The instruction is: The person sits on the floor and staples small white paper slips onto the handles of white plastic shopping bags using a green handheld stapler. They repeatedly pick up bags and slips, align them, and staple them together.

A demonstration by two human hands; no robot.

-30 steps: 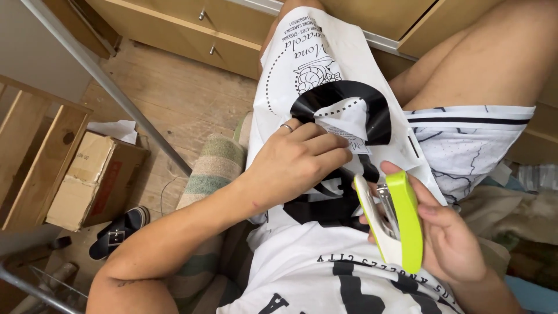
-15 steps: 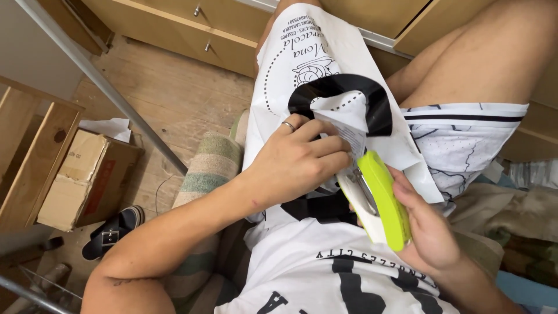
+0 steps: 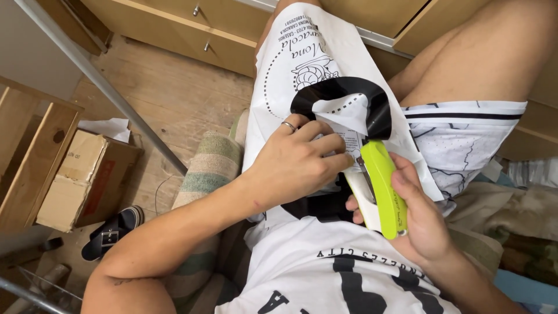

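A white plastic mailing bag (image 3: 302, 64) with black print and a black inner lining lies on my lap. Its open end is folded back near my stomach. My left hand (image 3: 296, 166), a ring on one finger, pinches the folded flap and a small white paper slip (image 3: 353, 139) against the bag. In my right hand (image 3: 421, 218) is a lime-green and white stapler (image 3: 381, 186). The stapler's nose sits right at the folded edge, next to my left fingertips. I cannot see whether its jaws are around the flap.
A cardboard box (image 3: 78, 177) stands on the wooden floor at left, beside a wooden crate (image 3: 26, 157). A black sandal (image 3: 110, 232) lies below the box. A metal bar (image 3: 99, 81) crosses diagonally. Wooden drawers (image 3: 192, 29) run along the top. I sit on a striped cushion (image 3: 206, 174).
My right hand has turned the stapler and brought it up and leftward, so its nose now meets the folded bag edge. My left hand keeps its pinch on the flap.
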